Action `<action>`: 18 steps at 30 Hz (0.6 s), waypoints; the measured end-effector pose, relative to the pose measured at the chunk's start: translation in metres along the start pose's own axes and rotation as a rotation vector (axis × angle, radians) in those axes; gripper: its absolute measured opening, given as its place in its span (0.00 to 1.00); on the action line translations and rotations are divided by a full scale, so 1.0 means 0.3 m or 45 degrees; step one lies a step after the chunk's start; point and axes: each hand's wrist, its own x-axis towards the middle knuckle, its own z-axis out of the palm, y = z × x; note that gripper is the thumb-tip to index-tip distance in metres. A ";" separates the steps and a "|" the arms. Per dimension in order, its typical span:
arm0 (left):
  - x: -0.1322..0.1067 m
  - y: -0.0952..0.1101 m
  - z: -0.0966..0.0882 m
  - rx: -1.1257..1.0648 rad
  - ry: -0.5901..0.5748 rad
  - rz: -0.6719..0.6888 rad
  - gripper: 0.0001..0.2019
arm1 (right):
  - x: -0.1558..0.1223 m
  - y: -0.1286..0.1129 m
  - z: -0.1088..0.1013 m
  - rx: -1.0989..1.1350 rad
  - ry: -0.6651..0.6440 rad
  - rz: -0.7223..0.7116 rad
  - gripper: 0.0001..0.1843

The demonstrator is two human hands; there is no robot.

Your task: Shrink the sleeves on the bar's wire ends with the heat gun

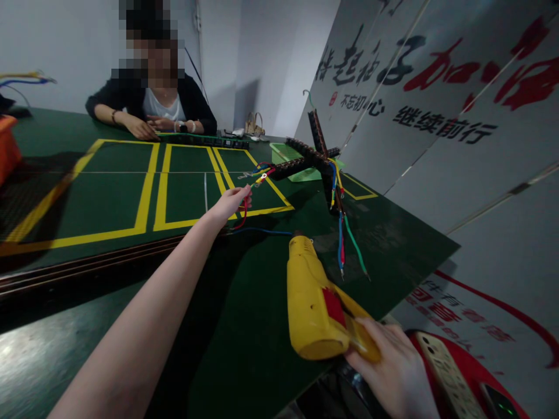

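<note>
In my right hand (391,364) is the handle of a yellow heat gun (305,297), its nozzle pointing away from me over the green table. My left hand (233,202), arm stretched forward, pinches some thin wires. A red wire (243,215) loops down below the fingers, and a ring terminal (263,177) shows just past the fingertips. Under my left forearm lies a long dark bar (87,269) with copper-coloured edges. From its end a blue wire (266,231) runs toward the heat gun's nozzle.
Crossed dark bars (312,157) with coloured wires lie over a light green basket (283,154). Loose wire ends (342,250) hang toward me. Across the table (244,326) sits another person (161,110), hands on a similar bar. An orange bin (7,145) stands left.
</note>
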 end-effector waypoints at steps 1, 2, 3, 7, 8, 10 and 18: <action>0.000 0.000 0.000 0.007 0.003 -0.002 0.13 | 0.006 -0.009 0.002 0.001 -0.007 0.000 0.19; 0.000 0.000 0.000 0.012 0.005 -0.004 0.13 | 0.011 -0.017 0.005 0.004 -0.017 0.000 0.18; 0.000 -0.001 0.001 0.015 0.003 -0.002 0.13 | 0.016 -0.025 0.009 0.011 -0.029 -0.004 0.17; 0.001 -0.001 0.004 0.011 -0.004 0.018 0.13 | 0.031 -0.050 0.024 0.050 -0.076 -0.026 0.14; 0.001 -0.001 0.005 0.018 0.003 0.019 0.14 | 0.037 -0.056 0.026 0.063 -0.084 -0.036 0.14; 0.000 0.000 0.008 0.039 0.025 0.016 0.14 | 0.051 -0.069 0.032 0.090 -0.110 -0.064 0.15; 0.003 -0.008 0.009 -0.027 0.000 0.052 0.14 | 0.117 -0.153 0.074 0.316 -0.132 -0.147 0.21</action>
